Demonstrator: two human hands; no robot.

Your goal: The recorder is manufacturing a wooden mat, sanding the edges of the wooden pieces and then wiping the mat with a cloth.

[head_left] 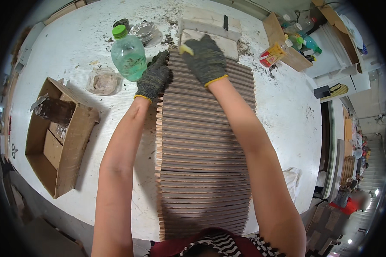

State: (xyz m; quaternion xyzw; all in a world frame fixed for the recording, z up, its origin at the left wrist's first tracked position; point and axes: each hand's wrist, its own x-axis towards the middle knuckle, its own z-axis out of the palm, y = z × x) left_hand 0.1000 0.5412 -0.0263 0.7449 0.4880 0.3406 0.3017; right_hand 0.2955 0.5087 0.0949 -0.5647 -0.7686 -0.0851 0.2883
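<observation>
A long row of narrow grey-brown strips with pale wood-coloured edges [206, 150] lies packed side by side in front of me. My left hand [154, 78], in a dark grey knit glove with a yellow cuff, rests along the row's far left edge, fingers stretched out. My right hand [205, 60], gloved alike, is over the far end of the strips, its fingers bent and partly blurred. A small pale yellow piece [186, 49] shows at its thumb side; I cannot make out what it is. Whitish wrapped blocks [210, 25] sit against the far end, touching that hand.
Left of the strips stand a green-capped bottle [128, 58], a clear plastic dish [103, 81] and a cardboard box [58, 150] with a dark block [55, 110]. At far right are a carton of bottles [287, 47] and a red-yellow packet [271, 55]. Dark crumbs litter the white table [283, 128].
</observation>
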